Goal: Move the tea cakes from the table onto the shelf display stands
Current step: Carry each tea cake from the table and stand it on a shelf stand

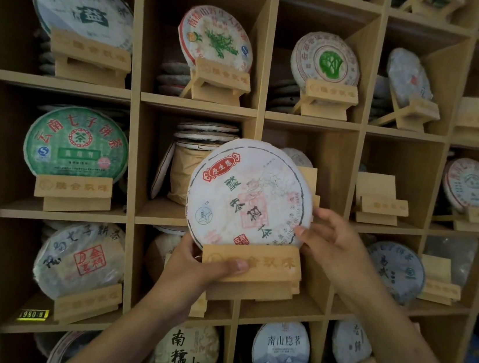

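Both forearms rise from the bottom edge of the view toward the middle of the shelf. The left hand (190, 266) comes up from about 7 o'clock; its thumb lies flat across the engraved front lip of a pale wooden display stand (253, 271), and the remaining fingers curl behind the stand's left end, so the hand holds the stand off the shelf. The right hand (331, 239) enters from 5 o'clock with the wrist bent leftward; its thumb and fingers (301, 230) pinch the rim of a round, white paper-wrapped tea cake with a red cartouche and dark calligraphy (248, 196) at the cake's 4 o'clock edge. The cake stands upright and slightly rotated clockwise, its lower rim tucked behind the stand's front lip, directly at 12 o'clock from the left thumb and at 9 o'clock from the right fingertips.

Behind the hands is a light wooden grid shelf (199, 104). At 9 o'clock from the held cake, a green-wrapped round tea cake (77, 144) sits on its own stand. At 3 o'clock, an empty wooden stand (380, 200) sits in a compartment. The row above, toward 12 o'clock, holds further wrapped cakes on stands, among them one printed with a green plant sprig (216, 38).
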